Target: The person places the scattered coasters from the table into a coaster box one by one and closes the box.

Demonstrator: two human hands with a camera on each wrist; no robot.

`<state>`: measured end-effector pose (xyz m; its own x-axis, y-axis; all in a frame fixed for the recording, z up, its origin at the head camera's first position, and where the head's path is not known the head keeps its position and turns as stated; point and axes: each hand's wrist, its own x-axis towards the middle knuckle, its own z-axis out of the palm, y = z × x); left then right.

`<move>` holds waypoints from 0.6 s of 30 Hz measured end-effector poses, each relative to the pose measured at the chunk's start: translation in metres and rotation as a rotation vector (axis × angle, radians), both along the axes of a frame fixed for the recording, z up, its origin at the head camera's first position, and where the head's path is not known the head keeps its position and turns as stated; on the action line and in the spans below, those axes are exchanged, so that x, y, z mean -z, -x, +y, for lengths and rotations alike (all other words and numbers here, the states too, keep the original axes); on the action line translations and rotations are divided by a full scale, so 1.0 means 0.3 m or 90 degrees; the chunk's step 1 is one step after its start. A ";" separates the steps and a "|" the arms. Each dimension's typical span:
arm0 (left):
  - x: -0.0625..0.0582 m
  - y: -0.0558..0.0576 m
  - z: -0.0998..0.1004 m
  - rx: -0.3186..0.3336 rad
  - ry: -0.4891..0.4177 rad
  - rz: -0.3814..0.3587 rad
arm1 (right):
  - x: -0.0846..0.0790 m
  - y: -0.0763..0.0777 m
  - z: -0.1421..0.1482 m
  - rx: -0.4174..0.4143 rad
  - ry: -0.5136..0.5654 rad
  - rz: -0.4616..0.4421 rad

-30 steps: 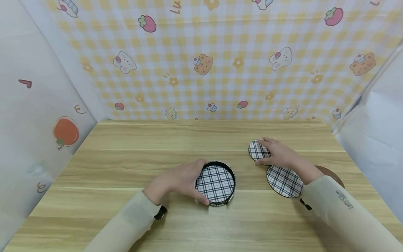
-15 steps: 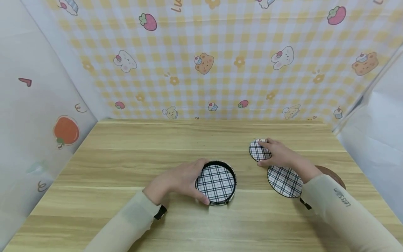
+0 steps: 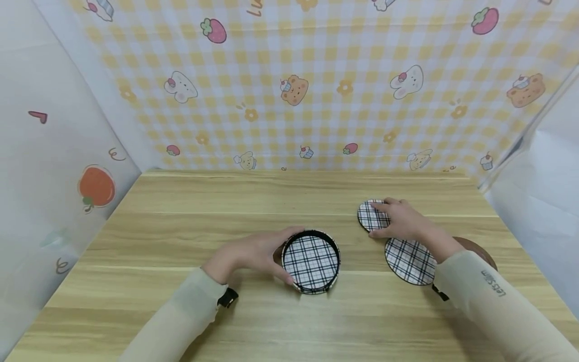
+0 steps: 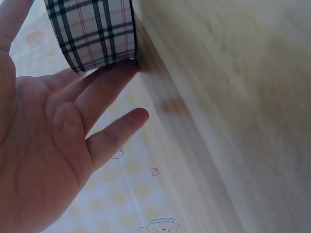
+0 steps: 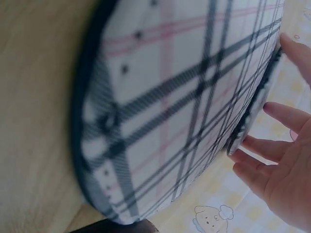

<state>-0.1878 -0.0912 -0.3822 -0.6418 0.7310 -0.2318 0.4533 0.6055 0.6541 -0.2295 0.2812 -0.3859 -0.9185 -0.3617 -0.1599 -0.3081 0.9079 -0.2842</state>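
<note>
A shallow round plaid box point(image 3: 311, 262) with a dark inner wall stands open-topped mid-table. My left hand point(image 3: 260, 254) is at its left side, thumb at the near rim and fingers at the far rim. The left wrist view shows fairly straight fingers touching the box's plaid outer wall point(image 4: 95, 34), the palm apart from it. A small round plaid disc point(image 3: 373, 215) lies farther back on the right. My right hand point(image 3: 400, 220) spans its right side, fingers spread and fingertips at its edge. Nearer sits a larger plaid disc point(image 3: 410, 261), partly hidden by the right forearm.
A brown round object point(image 3: 476, 251) shows from behind the right forearm. Patterned yellow check cloth point(image 3: 289, 125) hangs along the table's back edge, with pale sheets at the left point(image 3: 54, 166) and right point(image 3: 538, 186). The wooden tabletop point(image 3: 181, 216) lies beneath everything.
My left hand has shifted slightly left, widening the gap between its palm and the box. The right fingers have moved slightly right over the small disc, which stays in place.
</note>
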 end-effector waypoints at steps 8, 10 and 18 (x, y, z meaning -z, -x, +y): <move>-0.013 0.000 -0.003 -0.028 0.006 -0.028 | -0.020 -0.009 -0.015 -0.019 0.021 0.060; -0.014 0.000 -0.002 -0.029 0.003 -0.034 | -0.025 -0.013 -0.022 -0.024 0.023 0.069; -0.009 -0.002 -0.005 -0.045 -0.010 -0.063 | -0.040 -0.056 -0.054 -0.041 0.024 0.093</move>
<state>-0.1871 -0.0928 -0.3795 -0.6662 0.6887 -0.2863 0.3423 0.6234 0.7030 -0.2128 0.2649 -0.3740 -0.9054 -0.4244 -0.0114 -0.4063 0.8741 -0.2662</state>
